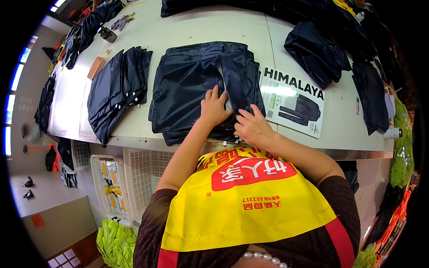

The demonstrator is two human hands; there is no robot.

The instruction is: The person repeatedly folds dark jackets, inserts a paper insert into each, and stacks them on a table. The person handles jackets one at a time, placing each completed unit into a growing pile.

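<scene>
A pile of folded navy trousers point(183, 89) in thin shiny fabric lies on the table before me, waistband at the far side. A narrow pale gap parts the two legs of the top pair. My left hand point(215, 107) rests on the inner edge of the left leg, fingers stretched out and apart. Beside it, on the right leg, my right hand point(254, 127) has its fingers bent and closed at the fabric's edge near the lower end. Small white tags show at the pile's near edge.
Left of the pile lies a fanned stack of dark garments point(118, 89). To the right is a printed sheet point(292, 111) picturing a dark suit, with a dark bundle point(315, 53) beyond it. A dark bottle point(107, 34) stands far left. White baskets point(145, 178) sit below the table's edge point(178, 149).
</scene>
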